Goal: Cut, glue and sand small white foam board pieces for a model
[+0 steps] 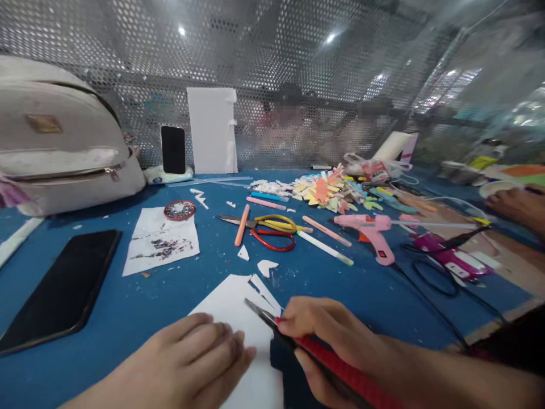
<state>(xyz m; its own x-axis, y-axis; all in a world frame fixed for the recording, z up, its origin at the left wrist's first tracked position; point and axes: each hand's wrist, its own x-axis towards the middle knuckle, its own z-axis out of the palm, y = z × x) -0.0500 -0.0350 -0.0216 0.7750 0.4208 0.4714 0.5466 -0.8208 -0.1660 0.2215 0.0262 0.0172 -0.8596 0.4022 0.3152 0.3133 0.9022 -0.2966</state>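
Under my left hand (204, 360), whose fingers are curled together and press down, lies a white sheet of stiff paper (251, 369). Its far edge has narrow slits and a partly freed strip. In my right hand (327, 335) is a utility knife (327, 358) with a red and black handle, the fingers wrapped around it. The knife's blade points to the far left and its tip is at the sheet, near the slits; whether it touches is unclear. Small white paper scraps (267, 267) lie just beyond the sheet.
Scissors (272, 224), glue sticks (326, 248), a pink glue gun (368, 230) with its cord and a pile of coloured paper bits (327, 190) lie farther back. Left are a phone (63, 289), a glitter-strewn paper (147, 230) and a backpack (63, 147). Another person's hand (511, 204) is at right.
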